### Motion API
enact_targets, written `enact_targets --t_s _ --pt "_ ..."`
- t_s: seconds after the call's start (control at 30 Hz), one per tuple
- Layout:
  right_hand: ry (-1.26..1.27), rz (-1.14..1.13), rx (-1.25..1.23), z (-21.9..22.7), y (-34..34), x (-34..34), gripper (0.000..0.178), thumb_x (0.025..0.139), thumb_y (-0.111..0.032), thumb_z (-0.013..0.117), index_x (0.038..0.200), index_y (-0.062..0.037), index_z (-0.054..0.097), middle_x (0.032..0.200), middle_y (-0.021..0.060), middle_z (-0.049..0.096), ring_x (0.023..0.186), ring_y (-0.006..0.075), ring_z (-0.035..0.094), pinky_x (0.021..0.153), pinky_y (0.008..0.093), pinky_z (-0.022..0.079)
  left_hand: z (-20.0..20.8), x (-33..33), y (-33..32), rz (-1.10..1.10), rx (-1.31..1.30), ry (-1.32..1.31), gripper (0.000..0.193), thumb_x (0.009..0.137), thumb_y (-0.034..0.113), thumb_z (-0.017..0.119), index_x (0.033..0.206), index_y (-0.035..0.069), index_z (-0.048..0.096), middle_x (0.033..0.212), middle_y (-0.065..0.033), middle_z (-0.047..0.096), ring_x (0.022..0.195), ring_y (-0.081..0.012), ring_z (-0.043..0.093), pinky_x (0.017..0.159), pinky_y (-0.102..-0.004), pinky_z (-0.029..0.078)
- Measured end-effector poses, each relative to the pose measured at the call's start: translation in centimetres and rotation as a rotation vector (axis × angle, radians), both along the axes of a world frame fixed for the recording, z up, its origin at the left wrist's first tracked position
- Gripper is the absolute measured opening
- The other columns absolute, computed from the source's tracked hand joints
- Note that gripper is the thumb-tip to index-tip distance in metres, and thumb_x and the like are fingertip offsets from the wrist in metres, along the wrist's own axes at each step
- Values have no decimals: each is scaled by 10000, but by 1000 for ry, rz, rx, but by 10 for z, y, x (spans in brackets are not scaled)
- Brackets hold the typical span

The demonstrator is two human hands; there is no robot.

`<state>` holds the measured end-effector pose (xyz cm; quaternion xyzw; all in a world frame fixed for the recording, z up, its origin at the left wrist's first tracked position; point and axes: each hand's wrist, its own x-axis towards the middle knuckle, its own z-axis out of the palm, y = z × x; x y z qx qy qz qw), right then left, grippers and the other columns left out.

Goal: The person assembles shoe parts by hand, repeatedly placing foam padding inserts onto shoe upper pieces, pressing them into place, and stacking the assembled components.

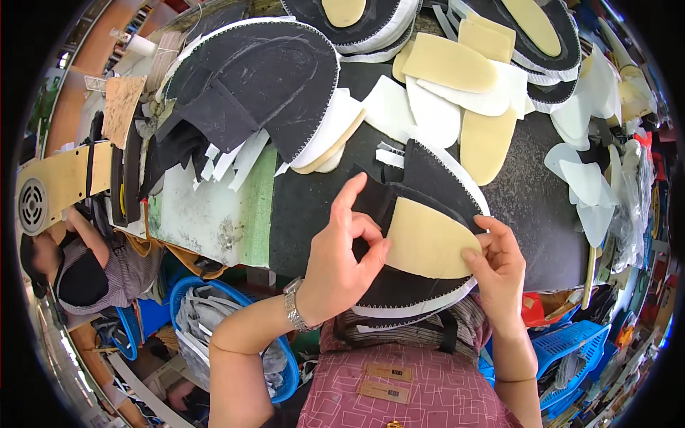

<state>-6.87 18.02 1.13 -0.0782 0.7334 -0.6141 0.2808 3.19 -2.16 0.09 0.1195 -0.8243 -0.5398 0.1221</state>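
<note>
A cream, round-ended foam pad [430, 241] lies over a black, sole-shaped piece [435, 171] with white zigzag stitching along its edge. My right hand [499, 264] pinches the pad's right end, thumb on top and fingers against the stitched rim. At the pad's left edge is my left hand [349, 246], its thumb and middle fingertips brought together. Its index finger is raised beside a black fabric flap [372, 198]. Whatever that pinch holds, if anything, is hidden. The black piece reaches over the table's front edge toward my patterned apron [399, 364].
Stitched black pieces [285, 78] are stacked at the far left. Loose cream pads [489, 146] and white pads [435, 118] lie beyond my hands. Translucent sheets [585, 189] are on the right. Blue baskets [289, 371] stand below the table. Another person [89, 271] is at left.
</note>
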Motion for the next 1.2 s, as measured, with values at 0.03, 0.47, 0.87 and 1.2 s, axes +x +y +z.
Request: enact_targets --t_s 0.03,0.47,0.87,1.2 --pt "46 13 58 -1 -3 0 397 820 6 620 1199 -5 502 812 10 577 699 59 520 656 211 428 -1 0 -2 9 -9 -2 755 790 -37 621 1393 -64 167 672 -21 562 756 -133 579 823 -295 433" --pt "162 -2 214 -6 -15 0 373 772 -19 675 1115 -30 530 745 6 549 598 51 477 550 207 408 4 -12 2 -45 -377 -186 626 715 -51 627 1302 19 423 777 -62 568 825 -221 576 772 -343 476" --pt "929 344 661 -6 -22 -9 115 760 -91 647 851 -76 579 873 91 608 617 206 584 544 326 475 2 -21 12 -473 -1136 73 479 710 80 571 1177 -26 553 1165 -198 549 1009 -286 536 828 -346 479" --pt "909 758 225 15 21 -51 262 750 -41 644 1011 -68 643 1072 99 626 1031 261 581 948 418 414 16 -25 -91 180 -829 278 265 842 24 553 1100 28 614 1143 -122 620 1064 -265 581 912 -342 439"
